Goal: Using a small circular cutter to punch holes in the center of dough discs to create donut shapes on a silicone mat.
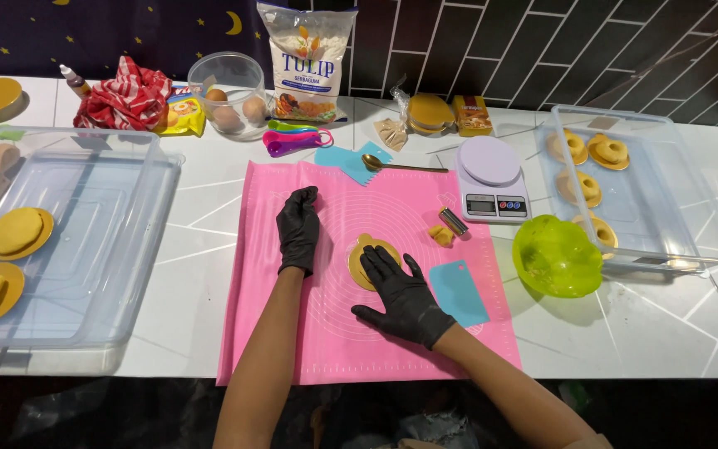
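gold disc [365,256] on the pink mat [351,333]: right hand [405,298] presses flat, open; left hand [298,228] rests open, empty; next, i judge, lifting it cleanly.

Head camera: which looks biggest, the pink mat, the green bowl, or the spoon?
Largest to smallest, as they look:
1. Pink mat, by far.
2. Green bowl.
3. Spoon, thin. It lies farther from the camera, so it may look slightly smaller than it is.

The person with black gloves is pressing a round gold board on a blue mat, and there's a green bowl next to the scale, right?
Not quite: the mat is pink, not blue, as the head view shows. The rest holds: the gloved right hand presses the round gold board, the left hand rests beside it, and the green bowl sits near the scale.
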